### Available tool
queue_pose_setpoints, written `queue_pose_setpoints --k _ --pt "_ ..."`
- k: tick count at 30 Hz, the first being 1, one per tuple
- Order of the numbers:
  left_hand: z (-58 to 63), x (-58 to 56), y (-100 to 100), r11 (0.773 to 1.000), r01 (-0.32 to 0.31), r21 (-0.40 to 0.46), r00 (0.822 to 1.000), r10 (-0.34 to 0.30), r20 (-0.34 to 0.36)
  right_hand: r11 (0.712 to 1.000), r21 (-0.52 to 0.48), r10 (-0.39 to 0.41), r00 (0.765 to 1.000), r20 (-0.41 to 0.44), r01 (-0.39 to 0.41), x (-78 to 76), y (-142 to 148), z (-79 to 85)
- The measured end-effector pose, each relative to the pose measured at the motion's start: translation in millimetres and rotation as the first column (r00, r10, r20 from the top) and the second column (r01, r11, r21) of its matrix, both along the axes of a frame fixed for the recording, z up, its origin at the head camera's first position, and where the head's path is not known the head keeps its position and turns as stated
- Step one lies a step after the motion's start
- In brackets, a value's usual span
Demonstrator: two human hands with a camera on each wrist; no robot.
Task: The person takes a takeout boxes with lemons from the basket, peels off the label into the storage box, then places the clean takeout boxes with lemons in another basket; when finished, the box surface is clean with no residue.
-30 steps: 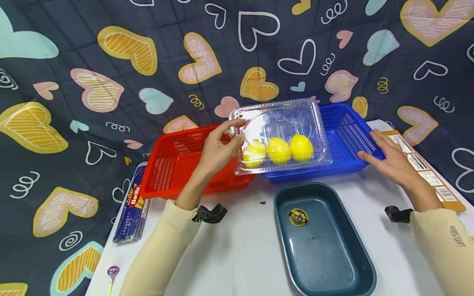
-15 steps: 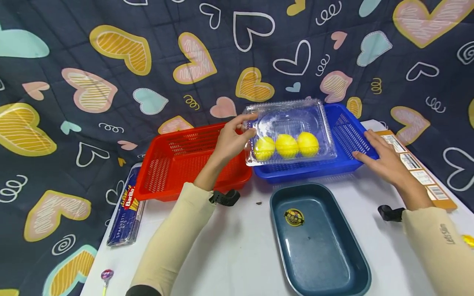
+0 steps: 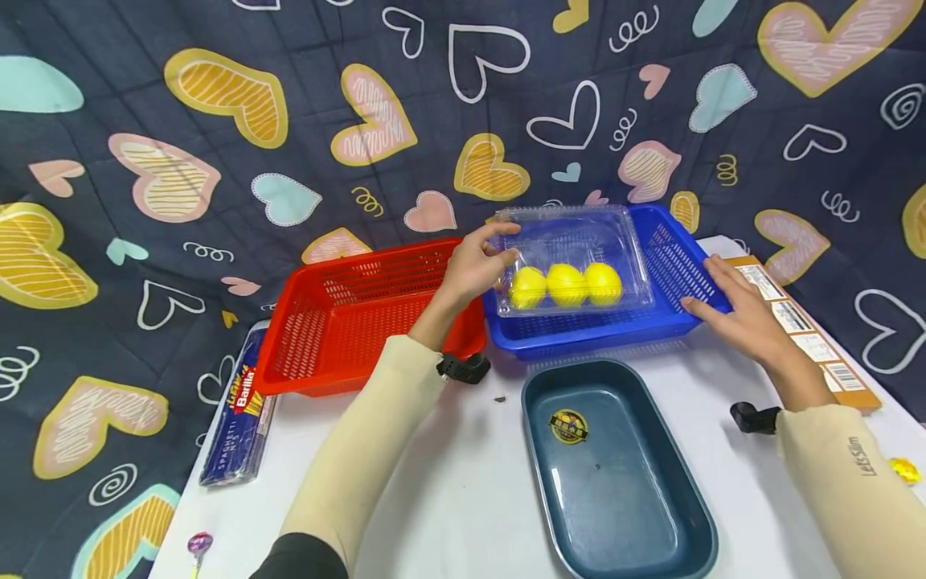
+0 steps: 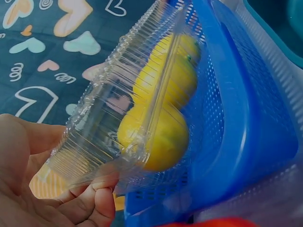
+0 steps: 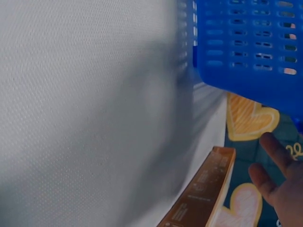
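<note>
My left hand (image 3: 473, 269) pinches the left edge of a clear plastic clamshell container (image 3: 637, 249), thumb on one side and fingers on the other. Inside it, three yellow lemons (image 3: 567, 285) sit in a row along the near side. The container is tilted and lies over the left part of a blue perforated basket (image 3: 600, 342), its near edge below the rim line. In the left wrist view the lemons (image 4: 163, 137) show through the ribbed plastic. At the basket's right end, my right hand (image 3: 745, 318) touches the rim with its fingers extended and thumb spread.
A red basket (image 3: 318, 382) stands left of the blue one. In front is a dark teal tub (image 3: 615, 474). A Barilla spaghetti pack (image 3: 235, 426) lies far left, a lollipop (image 3: 198, 544) nearer. An orange-brown box (image 3: 810, 342) lies right, beside a small yellow wrapped item (image 3: 904, 470).
My left hand has carried the container rightward and lowered it over the blue basket. My right hand stays at the basket's right end. The head view has shifted slightly.
</note>
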State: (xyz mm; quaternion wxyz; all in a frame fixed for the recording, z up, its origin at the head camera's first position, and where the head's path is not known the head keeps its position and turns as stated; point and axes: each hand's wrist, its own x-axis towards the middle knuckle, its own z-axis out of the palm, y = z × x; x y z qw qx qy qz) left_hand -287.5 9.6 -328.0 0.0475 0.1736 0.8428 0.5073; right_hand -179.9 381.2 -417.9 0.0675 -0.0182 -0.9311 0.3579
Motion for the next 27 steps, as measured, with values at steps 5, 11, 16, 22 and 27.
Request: queue_pose_setpoints --k 5,11,16,22,27 --pt "-5.3 -6.1 14 0.999 0.015 -0.031 1.0 -0.015 0.013 1.0 0.002 -0.003 1.0 0.026 0.003 1.9 0 0.0" --pt "-10.5 -12.8 23 0.998 0.031 -0.061 0.998 -0.027 0.061 1.0 0.0 0.002 0.999 0.041 -0.002 0.8 0 0.3" --pt "-16.6 -16.8 26 0.996 0.027 -0.082 0.997 -0.02 0.075 1.0 0.006 0.005 1.0 0.03 -0.005 -0.2 -2 0.8" --pt "-21.3 -19.2 30 0.996 -0.003 -0.09 0.997 0.01 0.072 1.0 0.007 0.002 1.0 0.022 -0.002 0.0 -3 1.9" --pt "-24.2 -22.3 35 0.996 0.002 -0.087 0.997 0.005 0.083 1.0 -0.001 0.001 1.0 0.021 -0.001 0.4 -1 1.5"
